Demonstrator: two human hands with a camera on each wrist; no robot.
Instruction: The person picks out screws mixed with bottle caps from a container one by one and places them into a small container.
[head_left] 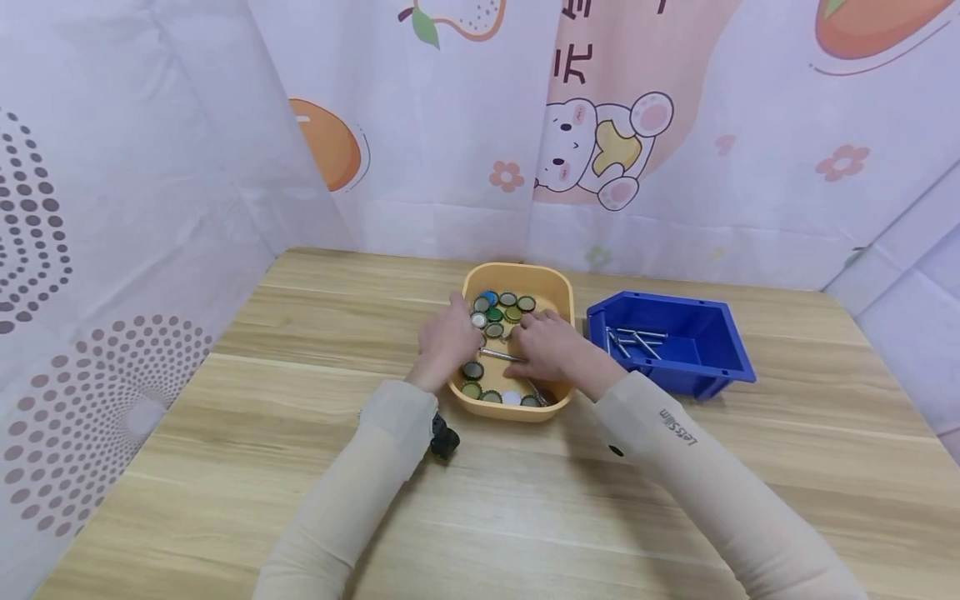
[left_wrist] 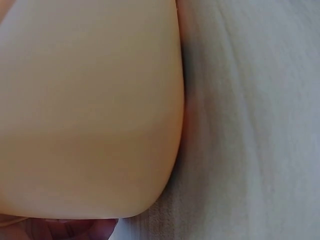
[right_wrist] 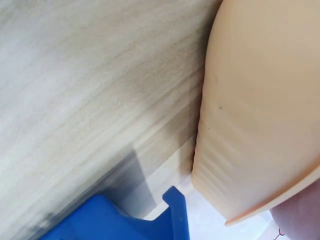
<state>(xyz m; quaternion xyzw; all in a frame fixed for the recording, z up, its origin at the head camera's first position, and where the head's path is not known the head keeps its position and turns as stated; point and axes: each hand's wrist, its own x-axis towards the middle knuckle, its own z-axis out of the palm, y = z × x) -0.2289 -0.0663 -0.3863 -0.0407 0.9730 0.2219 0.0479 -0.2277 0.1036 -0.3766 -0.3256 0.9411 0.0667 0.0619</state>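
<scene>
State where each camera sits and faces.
Head: on the head, facing forward and down at the yellow tub and blue bin; left hand, right hand and sleeves show.
Left wrist: on that wrist, facing the tub's outer wall and table; fingers show at bottom.
Right wrist: on that wrist, facing tub wall, table and bin edge; a bit of hand lower right.
Both wrist views share the tub.

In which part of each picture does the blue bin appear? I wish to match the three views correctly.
Head: the blue bin is right of centre, beside the yellow container.
Left wrist: not in this picture.
Right wrist: the blue bin is partly visible at the bottom edge, left of centre.
Shared landmark: the yellow container, visible in all three.
</scene>
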